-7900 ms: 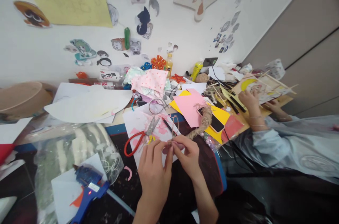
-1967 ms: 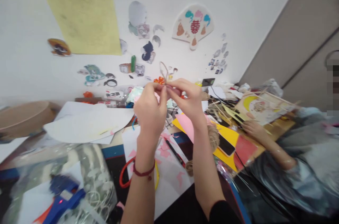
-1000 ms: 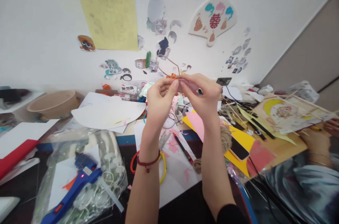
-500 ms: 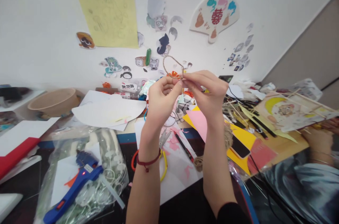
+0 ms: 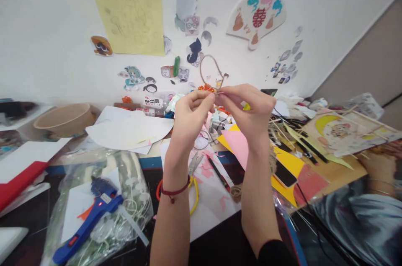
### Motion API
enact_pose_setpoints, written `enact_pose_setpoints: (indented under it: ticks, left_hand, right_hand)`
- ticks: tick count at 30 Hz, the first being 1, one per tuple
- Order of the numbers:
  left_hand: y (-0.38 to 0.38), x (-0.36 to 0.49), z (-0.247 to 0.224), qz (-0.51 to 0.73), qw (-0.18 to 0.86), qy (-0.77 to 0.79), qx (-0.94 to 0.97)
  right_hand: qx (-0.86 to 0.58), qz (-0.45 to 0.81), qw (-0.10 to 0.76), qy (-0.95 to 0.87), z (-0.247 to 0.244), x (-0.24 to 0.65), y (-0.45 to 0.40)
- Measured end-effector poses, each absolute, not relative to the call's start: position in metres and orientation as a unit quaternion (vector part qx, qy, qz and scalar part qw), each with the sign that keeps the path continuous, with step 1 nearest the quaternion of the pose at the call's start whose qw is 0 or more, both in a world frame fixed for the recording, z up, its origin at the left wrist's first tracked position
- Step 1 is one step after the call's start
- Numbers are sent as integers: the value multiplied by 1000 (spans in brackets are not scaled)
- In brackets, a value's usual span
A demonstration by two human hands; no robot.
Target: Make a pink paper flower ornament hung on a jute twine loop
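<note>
A loop of thin brown twine (image 5: 201, 69) stands up above my fingertips, raised over the middle of the table. My left hand (image 5: 193, 115) pinches the twine at the base of the loop between thumb and forefinger. My right hand (image 5: 249, 107) pinches it just beside that point, the fingertips of both hands almost touching. The knot or crossing between the fingers is mostly hidden. Below my wrists lie scissors (image 5: 195, 164) with red and yellow handles, on white paper (image 5: 207, 220) strewn with pink scraps. A twine ball (image 5: 235, 193) rests near my right forearm.
At left, a blue glue gun (image 5: 89, 224) lies on a clear plastic bag (image 5: 138, 199). A round tan basin (image 5: 64, 119) stands behind. At right are a phone (image 5: 285, 174), coloured paper (image 5: 234, 146) and another person's hand (image 5: 381, 165) by a decorated panel (image 5: 342, 132).
The twine loop has shifted slightly up and right and changed shape, with a short end now sticking out at its right. My right hand has moved a little to the right.
</note>
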State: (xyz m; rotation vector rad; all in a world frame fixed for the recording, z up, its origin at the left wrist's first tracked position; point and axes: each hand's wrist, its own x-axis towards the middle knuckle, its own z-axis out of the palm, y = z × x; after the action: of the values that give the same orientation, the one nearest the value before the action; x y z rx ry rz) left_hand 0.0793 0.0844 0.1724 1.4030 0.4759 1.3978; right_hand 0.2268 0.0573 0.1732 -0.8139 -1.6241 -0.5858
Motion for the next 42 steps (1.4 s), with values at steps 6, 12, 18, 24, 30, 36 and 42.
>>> enact_pose_setpoints:
  ticks: [6, 12, 18, 24, 30, 36, 42]
  left_hand:
    - [90, 77, 171, 595, 505, 223, 583]
    - [95, 83, 164, 590, 478, 221, 612]
    - [92, 87, 167, 611, 467, 221, 600]
    - [90, 84, 170, 606, 496, 230, 578]
    - [91, 84, 169, 608, 490, 229, 581]
    - [90, 83, 169, 605, 493, 237, 579]
    - [93, 81, 168, 606, 494, 241, 575]
  right_hand:
    - [-374, -252, 585, -674, 172, 231, 61]
    - [-350, -254, 589, -682, 170, 229, 66]
    - [-348, -246, 584, -691, 170, 229, 68]
    - [-348, -202, 576, -712, 168, 230, 69]
    - [-344, -214, 570, -715, 168, 233, 68]
    - [-362, -228, 553, -715, 169, 232, 66]
    - [-363, -235, 548, -716, 169, 230, 67]
